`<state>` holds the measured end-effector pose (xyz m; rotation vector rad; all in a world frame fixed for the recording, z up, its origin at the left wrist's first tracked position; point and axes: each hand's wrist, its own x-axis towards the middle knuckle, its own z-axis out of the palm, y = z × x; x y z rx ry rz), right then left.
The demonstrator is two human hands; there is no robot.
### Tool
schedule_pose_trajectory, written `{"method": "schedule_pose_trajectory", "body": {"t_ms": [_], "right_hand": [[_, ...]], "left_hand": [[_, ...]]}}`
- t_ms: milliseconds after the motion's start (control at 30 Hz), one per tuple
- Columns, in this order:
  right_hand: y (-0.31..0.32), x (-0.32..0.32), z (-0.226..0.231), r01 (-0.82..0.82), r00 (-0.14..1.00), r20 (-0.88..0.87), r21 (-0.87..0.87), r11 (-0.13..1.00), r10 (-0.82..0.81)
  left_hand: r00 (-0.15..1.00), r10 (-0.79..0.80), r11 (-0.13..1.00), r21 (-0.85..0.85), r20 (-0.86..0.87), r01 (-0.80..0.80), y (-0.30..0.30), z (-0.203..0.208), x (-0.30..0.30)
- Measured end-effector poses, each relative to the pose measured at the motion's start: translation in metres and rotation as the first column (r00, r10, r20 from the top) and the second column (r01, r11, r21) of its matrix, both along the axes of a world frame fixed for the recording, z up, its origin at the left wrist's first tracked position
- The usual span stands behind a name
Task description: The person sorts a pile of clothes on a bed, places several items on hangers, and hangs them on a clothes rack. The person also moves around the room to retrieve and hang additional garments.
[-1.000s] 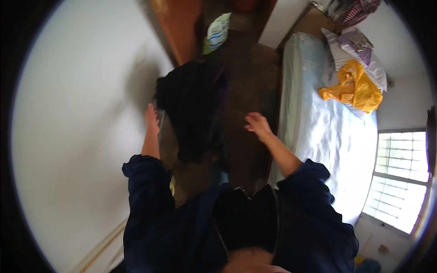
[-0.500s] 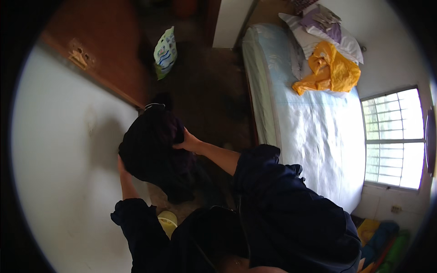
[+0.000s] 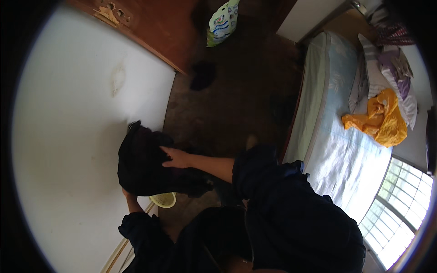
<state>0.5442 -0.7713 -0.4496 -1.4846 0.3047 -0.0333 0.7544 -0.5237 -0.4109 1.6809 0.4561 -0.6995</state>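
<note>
Here, closest to me, my dark-sleeved forearms come up from the lower edge toward a dark garment (image 3: 145,164) that I hold up in front of the white wall (image 3: 68,136) on my left. My right hand (image 3: 175,158) lies flat on the front of the garment, fingers spread and pointing left, palm pressed to the cloth rather than closed around it. My left hand (image 3: 129,196) is under the garment's lower edge, touching it from below; the cloth hides most of it, so I cannot tell whether its fingers are clenched or loose. The garment hangs bunched, its long axis running roughly from its upper corner near the wall down toward my chest, with the upper end pointing away from me and a little left. Just below it, by my left wrist, a pale yellow round thing (image 3: 164,199) with a mesh-like face shows partly. Beyond my hands the dark brown floor (image 3: 227,100) stretches away, with a small dark heap (image 3: 202,75) lying on it. To my right stands a bed (image 3: 337,150) with a pale sheet, and on it a yellow cloth (image 3: 380,120) beside striped pillows (image 3: 391,68). Farthest off, a brown wooden door (image 3: 154,22) and a patterned white bag (image 3: 223,20).
</note>
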Motion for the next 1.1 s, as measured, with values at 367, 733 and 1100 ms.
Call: {"method": "schedule_pose_trajectory", "body": {"t_ms": [367,733,1100], "right_hand": [[-0.198,-0.277,-0.086,-0.207,0.648,-0.73,-0.444,0.872,-0.218],[-0.449,-0.304,-0.07,0.791,0.356,-0.706,-0.122,0.6,-0.612],[-0.657,0.054,-0.108,0.792,0.413,-0.633,-0.105,0.601,-0.655]], "left_hand": [[0.885,0.329,0.656,0.593,0.33,-0.466,0.136,-0.047,-0.107],[0.331,-0.938,0.346,0.241,0.1,0.907,-0.235,-0.094,-0.228],[0.611,-0.785,0.593,0.156,-0.108,0.79,-0.418,-0.094,-0.04]]}}
